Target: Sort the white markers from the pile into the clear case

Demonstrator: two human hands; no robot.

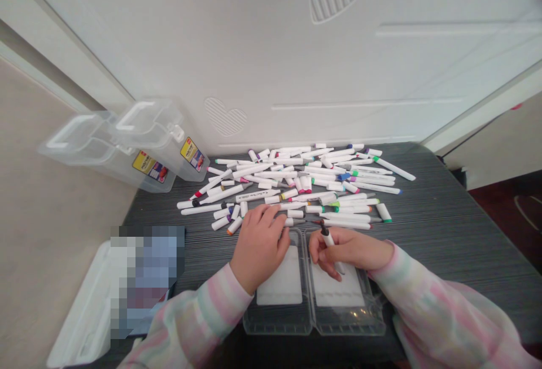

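My right hand point(339, 247) is closed around a white marker point(328, 239), which stands tilted with its dark end up and its lower end near my fingertips. It is over the right half of an open clear plastic case point(313, 315), whose two halves each show a white panel. My left hand point(262, 239) reaches over the left half of the case, palm down and fingers spread, with its fingertips at the near edge of a pile of white markers point(296, 174). Loose caps point(295, 213) lie close to those fingers. What lies under my left fingertips is partly hidden.
Two translucent bins point(156, 137) with yellow labels stand at the back left. A white plastic case point(80, 307) and a blurred-out item point(148, 278) lie at the left. The dark table point(444, 233) meets a white panel point(271, 47) behind the markers.
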